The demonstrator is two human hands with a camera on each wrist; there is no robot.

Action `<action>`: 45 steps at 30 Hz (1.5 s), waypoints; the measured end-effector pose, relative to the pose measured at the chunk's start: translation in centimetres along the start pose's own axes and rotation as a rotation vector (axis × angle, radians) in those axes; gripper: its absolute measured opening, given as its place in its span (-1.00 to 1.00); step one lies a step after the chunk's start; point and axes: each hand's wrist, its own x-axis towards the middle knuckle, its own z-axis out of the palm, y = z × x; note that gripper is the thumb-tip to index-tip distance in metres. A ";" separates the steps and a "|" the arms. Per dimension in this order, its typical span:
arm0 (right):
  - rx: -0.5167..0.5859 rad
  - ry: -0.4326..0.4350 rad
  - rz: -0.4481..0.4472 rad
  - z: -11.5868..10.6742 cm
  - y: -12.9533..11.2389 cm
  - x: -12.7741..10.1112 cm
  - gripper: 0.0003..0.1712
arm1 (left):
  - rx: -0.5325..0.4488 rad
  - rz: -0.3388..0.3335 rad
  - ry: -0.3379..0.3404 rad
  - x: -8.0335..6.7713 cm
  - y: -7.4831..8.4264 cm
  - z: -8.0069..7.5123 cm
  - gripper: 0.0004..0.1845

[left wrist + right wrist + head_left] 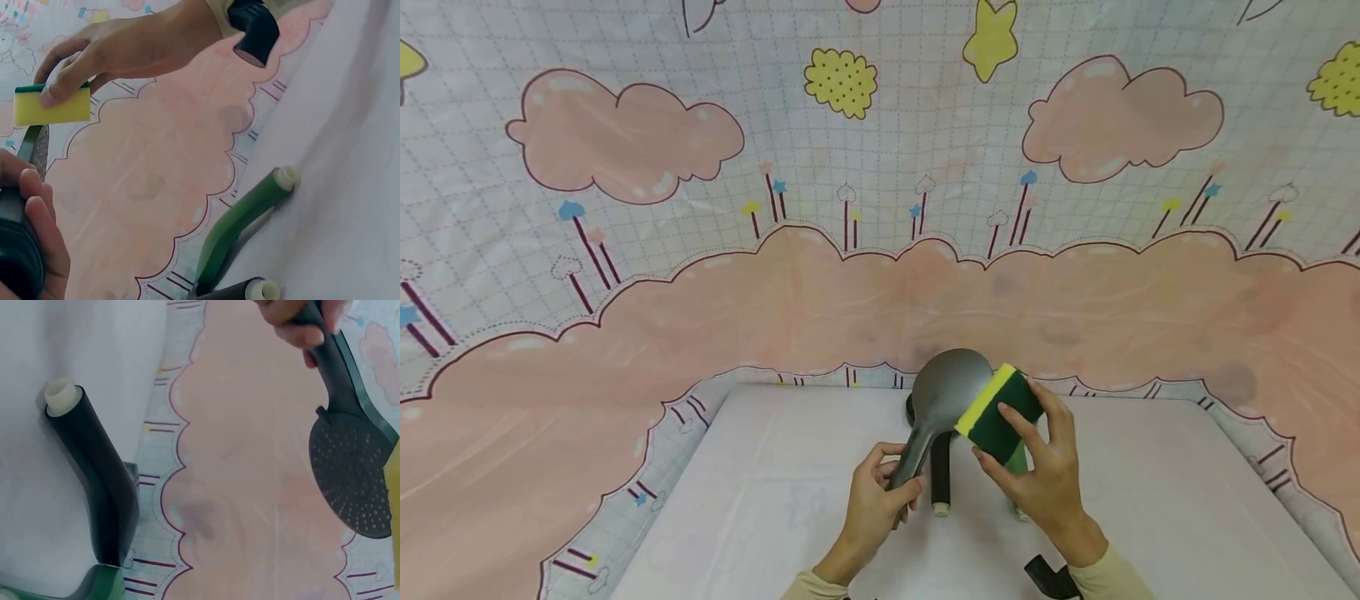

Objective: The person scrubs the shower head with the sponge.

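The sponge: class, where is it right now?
In the head view, the sponge is pinched in the right hand, against the grey shower head that the left hand grips.

Free room: bare white table surface [760,500] to the outer side of the left hand [872,500] and beyond the right hand [1045,475]. Obstacles: black handle [940,471] lying between the hands; green handle [240,219] beneath the right hand; patterned backdrop [880,292] rising past both.
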 end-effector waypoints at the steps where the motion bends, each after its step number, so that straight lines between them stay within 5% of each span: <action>1: -0.004 0.005 -0.003 0.0 -0.1 0.0 -0.28 | -0.022 -0.005 -0.005 0.0 0.0 0.1 -0.54; 11: -0.032 0.042 -0.058 1.2 -1.4 -1.2 -0.35 | -0.189 -0.066 0.029 0.3 0.1 1.1 -0.53; 21: 0.002 0.008 -0.100 1.4 -2.0 -1.2 -0.37 | -0.219 -0.114 0.027 0.5 -0.1 0.7 -0.56; 29: 0.082 0.000 -0.102 0.3 -1.5 0.0 -0.33 | -0.195 -0.074 -0.009 0.4 -0.4 -0.5 -0.55; 45: 0.295 -0.147 0.025 -2.3 0.0 0.6 -0.26 | -0.114 0.009 -0.135 0.1 -1.0 -3.7 -0.53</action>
